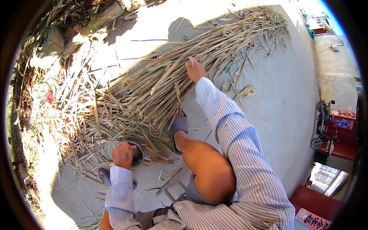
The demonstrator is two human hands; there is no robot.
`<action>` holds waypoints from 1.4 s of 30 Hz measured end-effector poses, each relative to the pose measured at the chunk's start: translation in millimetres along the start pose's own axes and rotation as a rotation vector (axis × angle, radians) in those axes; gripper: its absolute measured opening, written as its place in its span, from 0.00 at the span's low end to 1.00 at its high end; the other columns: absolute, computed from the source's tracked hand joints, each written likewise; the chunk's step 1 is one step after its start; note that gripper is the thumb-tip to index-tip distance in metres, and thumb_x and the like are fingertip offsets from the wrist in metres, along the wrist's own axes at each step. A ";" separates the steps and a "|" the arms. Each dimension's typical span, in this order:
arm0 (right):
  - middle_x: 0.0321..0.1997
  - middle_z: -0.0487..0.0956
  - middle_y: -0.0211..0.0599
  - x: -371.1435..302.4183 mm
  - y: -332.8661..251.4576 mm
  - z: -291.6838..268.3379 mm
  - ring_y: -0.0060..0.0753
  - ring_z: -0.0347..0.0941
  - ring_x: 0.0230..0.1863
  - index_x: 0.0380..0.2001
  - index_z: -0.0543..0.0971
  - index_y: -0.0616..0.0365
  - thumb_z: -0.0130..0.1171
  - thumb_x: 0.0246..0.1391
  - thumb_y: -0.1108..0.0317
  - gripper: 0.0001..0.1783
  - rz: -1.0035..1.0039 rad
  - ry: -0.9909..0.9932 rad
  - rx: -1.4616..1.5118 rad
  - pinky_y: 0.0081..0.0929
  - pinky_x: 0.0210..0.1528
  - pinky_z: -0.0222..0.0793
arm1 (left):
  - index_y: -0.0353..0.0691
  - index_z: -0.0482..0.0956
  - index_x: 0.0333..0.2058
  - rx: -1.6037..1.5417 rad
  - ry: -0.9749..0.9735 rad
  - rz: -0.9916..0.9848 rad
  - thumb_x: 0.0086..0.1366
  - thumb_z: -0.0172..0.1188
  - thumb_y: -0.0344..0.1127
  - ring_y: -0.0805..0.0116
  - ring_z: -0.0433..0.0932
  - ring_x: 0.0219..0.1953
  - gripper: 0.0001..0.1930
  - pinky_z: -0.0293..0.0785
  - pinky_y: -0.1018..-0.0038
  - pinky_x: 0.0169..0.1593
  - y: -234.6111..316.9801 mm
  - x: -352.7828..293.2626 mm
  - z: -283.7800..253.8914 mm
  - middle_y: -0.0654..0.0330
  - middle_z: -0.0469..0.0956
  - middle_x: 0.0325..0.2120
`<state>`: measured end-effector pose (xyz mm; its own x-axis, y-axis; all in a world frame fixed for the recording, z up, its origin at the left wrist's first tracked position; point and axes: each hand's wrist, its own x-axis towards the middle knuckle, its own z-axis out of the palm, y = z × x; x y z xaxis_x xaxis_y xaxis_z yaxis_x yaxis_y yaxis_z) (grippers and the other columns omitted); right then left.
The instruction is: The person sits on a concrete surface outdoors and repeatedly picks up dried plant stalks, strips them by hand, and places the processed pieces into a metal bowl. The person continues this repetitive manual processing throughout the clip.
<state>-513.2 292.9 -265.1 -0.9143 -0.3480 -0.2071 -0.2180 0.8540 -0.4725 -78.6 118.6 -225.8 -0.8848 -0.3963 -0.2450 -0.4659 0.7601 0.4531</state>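
Observation:
A long bundle of dry, leafless-looking stalks (180, 73) lies slantwise on the concrete, from the middle of the view to the far right. My right hand (196, 70) is over the bundle's near edge, a finger stretched out; its other fingers are partly hidden, and no stalk shows lifted in it. Lower left, my left hand (123, 155) is closed at the rim of a round metal container (138, 156), thumb toward the rim. The container has a dark inside; whether it has a handle is hidden by the fist.
Loose dry leaves and straw (103, 122) cover the ground at left, beside stones (51, 46). My sandalled foot (179, 128) stands against the stalk ends. Broken stalk pieces (170, 182) lie before me. A parked two-wheeler (324, 124) stands by the wall at right.

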 end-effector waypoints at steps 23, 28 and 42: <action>0.31 0.79 0.32 -127.8 -116.7 -196.3 0.25 0.76 0.35 0.36 0.76 0.59 0.57 0.59 0.59 0.13 -0.365 -0.214 1.950 0.22 0.39 0.75 | 0.32 0.76 0.43 0.068 1.061 0.154 0.64 0.57 0.35 0.59 0.76 0.37 0.13 0.68 0.68 0.42 148.3 -88.6 -277.0 0.52 0.79 0.39; 0.33 0.77 0.33 -242.6 -228.9 -180.2 0.21 0.73 0.37 0.38 0.74 0.60 0.62 0.53 0.54 0.20 -0.305 -0.466 1.530 0.23 0.42 0.69 | 0.38 0.76 0.47 0.570 0.870 0.180 0.62 0.58 0.47 0.57 0.74 0.43 0.21 0.63 0.62 0.49 208.9 -98.0 -297.5 0.56 0.78 0.42; 0.46 0.74 0.50 -199.7 -255.2 -142.7 0.32 0.75 0.39 0.53 0.63 0.70 0.48 0.64 0.64 0.21 -0.041 -0.512 1.516 0.20 0.37 0.75 | 0.41 0.75 0.29 0.670 0.948 -0.012 0.62 0.53 0.34 0.55 0.74 0.27 0.05 0.67 0.57 0.42 -21.4 -143.7 -302.7 0.58 0.77 0.22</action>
<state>-323.8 199.7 19.0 -0.6432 -0.7133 -0.2785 0.5717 -0.2053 -0.7944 56.4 3.4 59.2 -0.6625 -0.4163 0.6228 -0.6281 0.7618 -0.1589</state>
